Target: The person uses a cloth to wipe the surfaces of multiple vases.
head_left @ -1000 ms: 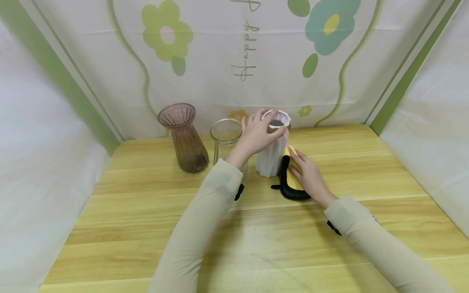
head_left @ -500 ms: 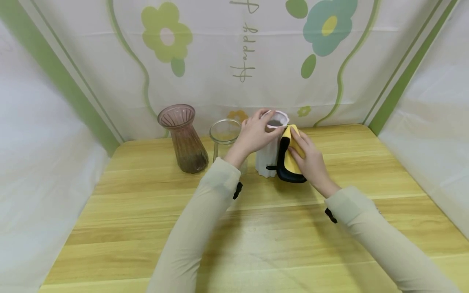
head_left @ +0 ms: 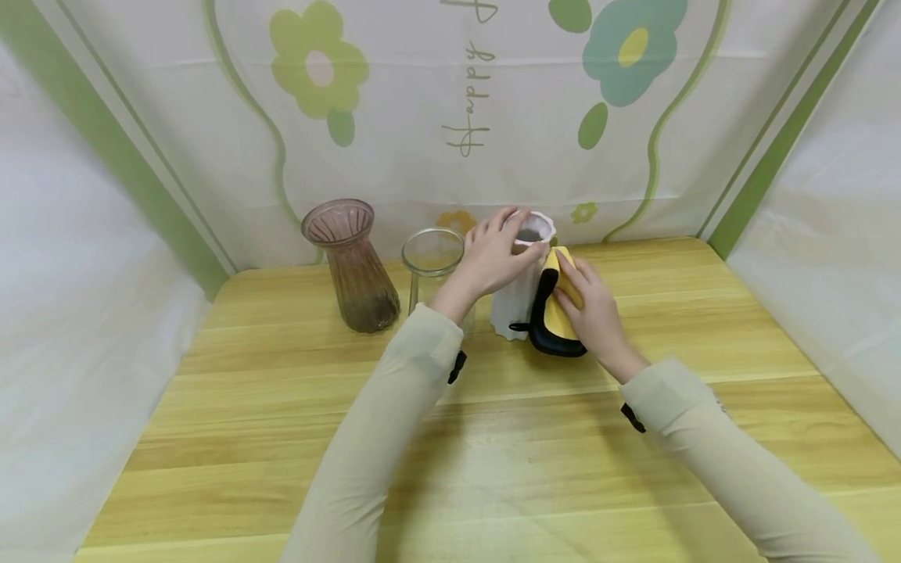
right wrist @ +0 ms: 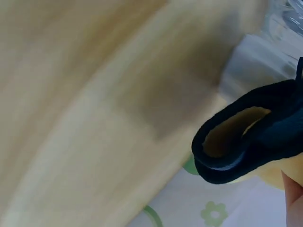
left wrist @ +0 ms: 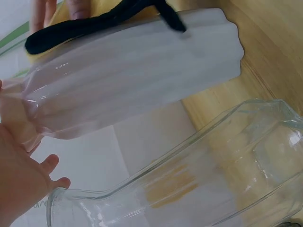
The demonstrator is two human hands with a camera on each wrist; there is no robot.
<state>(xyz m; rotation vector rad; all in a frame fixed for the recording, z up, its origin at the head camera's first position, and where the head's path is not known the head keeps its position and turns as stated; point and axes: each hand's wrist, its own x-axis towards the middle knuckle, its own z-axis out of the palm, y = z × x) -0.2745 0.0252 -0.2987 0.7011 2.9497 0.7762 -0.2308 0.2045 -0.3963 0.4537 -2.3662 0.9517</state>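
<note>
Toward the back of the table stands a white ribbed vase with a wavy rim. My left hand grips it at the neck, thumb and fingers spread around the top. My right hand pinches a yellow cloth mitt with a black edge and a small loop, held against the vase's right side. In the left wrist view the mitt's black edge lies along the white vase. The right wrist view shows the mitt's black-edged opening as a hollow pocket.
A clear glass vase stands just left of the white one, partly behind my left hand and forearm. Farther left is a purple-brown ribbed glass vase. A flower-printed curtain hangs behind the wooden table.
My right hand has lifted the mitt from low beside the vase up along its side, then lowered it slightly. The left hand keeps its hold on the neck.
</note>
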